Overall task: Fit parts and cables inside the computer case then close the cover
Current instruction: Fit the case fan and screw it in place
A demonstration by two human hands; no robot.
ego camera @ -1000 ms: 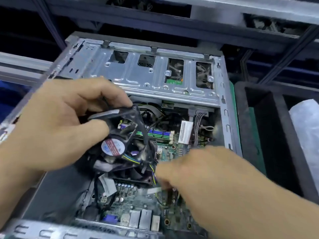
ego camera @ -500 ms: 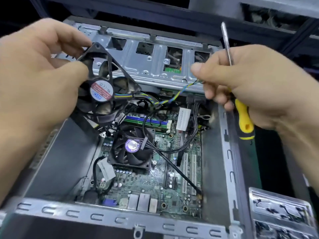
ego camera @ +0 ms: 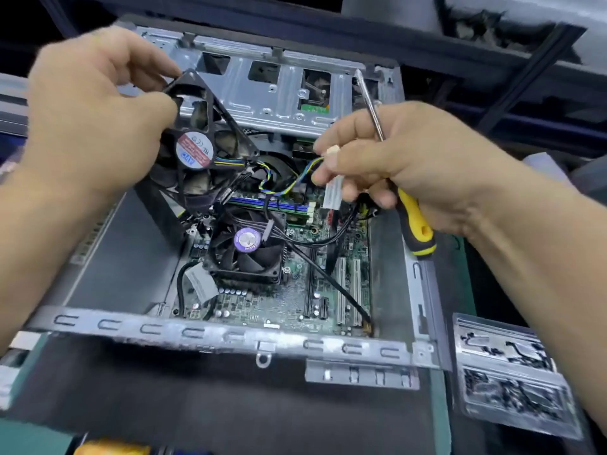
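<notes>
While the left hand [ego camera: 95, 116] grips the loose fan [ego camera: 200, 149] and the right hand [ego camera: 394, 165] pinches its connector [ego camera: 333, 150] alongside a screwdriver [ego camera: 414, 224], the taut cable [ego camera: 289, 178] between them could snag or tear.

Fan label [ego camera: 194, 150] text blurred; screw tray [ego camera: 512, 372] contents indistinct.

Computer case [ego camera: 230, 336] open, lying on bench. Motherboard [ego camera: 295, 290] on case floor; cooler fan [ego camera: 246, 247] on it, left of centre. Drive cage [ego camera: 279, 90] at far end. Loose fan [ego camera: 200, 149] held above case's left, in left hand [ego camera: 95, 116]. Right hand [ego camera: 394, 159] above case's right side, gripping screwdriver [ego camera: 414, 224] and fan cable [ego camera: 295, 182]. Parts tray [ego camera: 509, 372] right of case.
</notes>
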